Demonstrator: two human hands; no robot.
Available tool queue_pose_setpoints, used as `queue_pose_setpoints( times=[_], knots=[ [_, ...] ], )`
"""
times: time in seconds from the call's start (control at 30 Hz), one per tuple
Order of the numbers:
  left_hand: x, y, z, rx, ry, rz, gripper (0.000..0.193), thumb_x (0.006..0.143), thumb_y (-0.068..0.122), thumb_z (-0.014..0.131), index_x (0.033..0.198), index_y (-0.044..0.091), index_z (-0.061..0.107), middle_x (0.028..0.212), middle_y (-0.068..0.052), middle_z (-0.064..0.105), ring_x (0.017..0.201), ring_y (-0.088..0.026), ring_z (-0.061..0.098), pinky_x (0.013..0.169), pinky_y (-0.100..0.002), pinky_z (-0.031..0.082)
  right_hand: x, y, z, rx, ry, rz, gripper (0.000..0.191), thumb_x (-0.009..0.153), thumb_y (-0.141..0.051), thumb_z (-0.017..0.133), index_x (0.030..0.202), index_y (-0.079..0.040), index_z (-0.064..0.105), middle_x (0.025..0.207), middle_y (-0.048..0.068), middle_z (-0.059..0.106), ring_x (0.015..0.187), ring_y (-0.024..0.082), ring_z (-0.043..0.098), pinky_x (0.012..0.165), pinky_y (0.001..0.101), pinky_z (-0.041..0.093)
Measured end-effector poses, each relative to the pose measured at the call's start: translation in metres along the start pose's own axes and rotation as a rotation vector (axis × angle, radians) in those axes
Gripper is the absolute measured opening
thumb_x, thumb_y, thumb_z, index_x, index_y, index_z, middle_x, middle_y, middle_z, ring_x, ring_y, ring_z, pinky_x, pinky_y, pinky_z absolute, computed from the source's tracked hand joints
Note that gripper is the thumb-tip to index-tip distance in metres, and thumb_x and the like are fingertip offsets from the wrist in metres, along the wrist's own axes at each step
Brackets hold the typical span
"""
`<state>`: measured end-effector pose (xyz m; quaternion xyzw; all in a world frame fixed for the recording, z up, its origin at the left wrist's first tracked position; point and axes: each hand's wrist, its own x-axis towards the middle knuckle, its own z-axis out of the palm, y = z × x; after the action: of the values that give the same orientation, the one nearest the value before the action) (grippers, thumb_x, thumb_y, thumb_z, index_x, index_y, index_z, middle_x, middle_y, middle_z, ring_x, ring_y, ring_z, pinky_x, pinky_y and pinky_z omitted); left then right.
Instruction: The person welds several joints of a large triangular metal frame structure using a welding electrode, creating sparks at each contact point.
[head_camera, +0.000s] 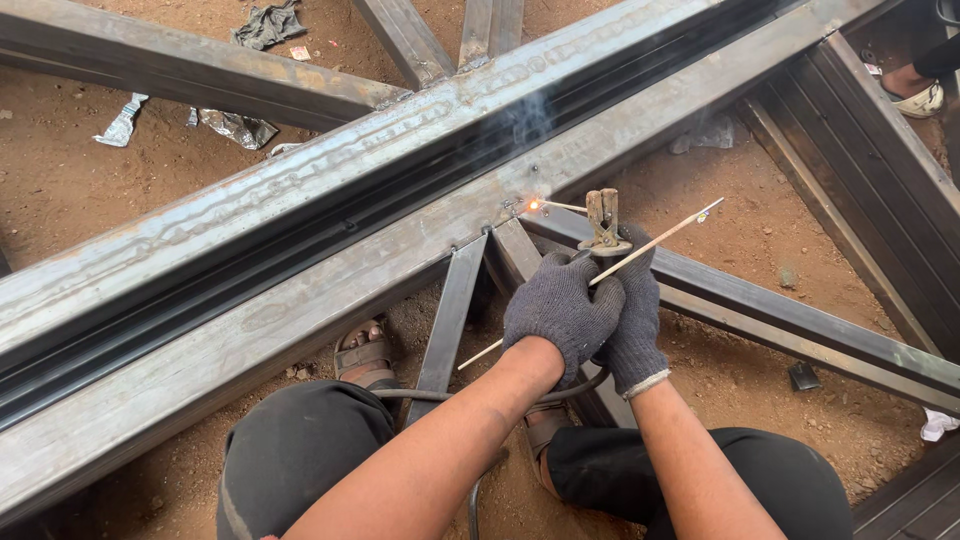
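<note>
Head view, both gloved hands' fingers closed on electrode holder (603, 222), left hand (562, 308), right hand (634, 315), glowing rod tip ahead.

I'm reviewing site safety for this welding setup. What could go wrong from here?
1. The glowing electrode tip throws sparks and smoke close to both hands, left hand and right hand, which wear only knit grey gloves; the forearms are bare, so burns seem likely.
2. A sandalled foot sits right under the long grey steel beam, exposed to falling slag.
3. A spare thin welding rod held alongside might slip.
</note>
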<state>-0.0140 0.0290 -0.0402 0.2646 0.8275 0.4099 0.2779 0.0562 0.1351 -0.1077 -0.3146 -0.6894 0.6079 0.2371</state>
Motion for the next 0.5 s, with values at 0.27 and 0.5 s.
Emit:
queue_pose_setpoints(
  times=[0.27, 0.5],
  knots=[
    [0.0013, 0.0005, -0.002, 0.047, -0.051, -0.038, 0.045, 0.088, 0.046, 0.057, 0.121, 0.02, 0.072, 0.117, -0.016, 0.067, 0.104, -0.036, 0.07, 0.092, -0.048, 0.056, 0.0024, 0.0017, 0.0011, 0.271, 0.004, 0.137, 0.037, 0.107, -0.034, 0.049, 0.133, -0.008, 0.053, 0.109, 0.007, 0.067, 0.094, 0.013, 0.068, 0.077, 0.0282, 0.059],
    [0.0006, 0.0015, -0.0032, 0.02, -0.049, -0.023, 0.044, 0.089, 0.045, 0.055, 0.119, 0.018, 0.072, 0.121, -0.015, 0.067, 0.104, -0.034, 0.071, 0.092, -0.048, 0.056, -0.0004, 0.0005, -0.001, -0.415, -0.035, -0.203, 0.044, 0.1, -0.017, 0.061, 0.139, -0.005, 0.044, 0.117, 0.01, 0.068, 0.103, 0.017, 0.07, 0.084, 0.0305, 0.059]
  ],
)
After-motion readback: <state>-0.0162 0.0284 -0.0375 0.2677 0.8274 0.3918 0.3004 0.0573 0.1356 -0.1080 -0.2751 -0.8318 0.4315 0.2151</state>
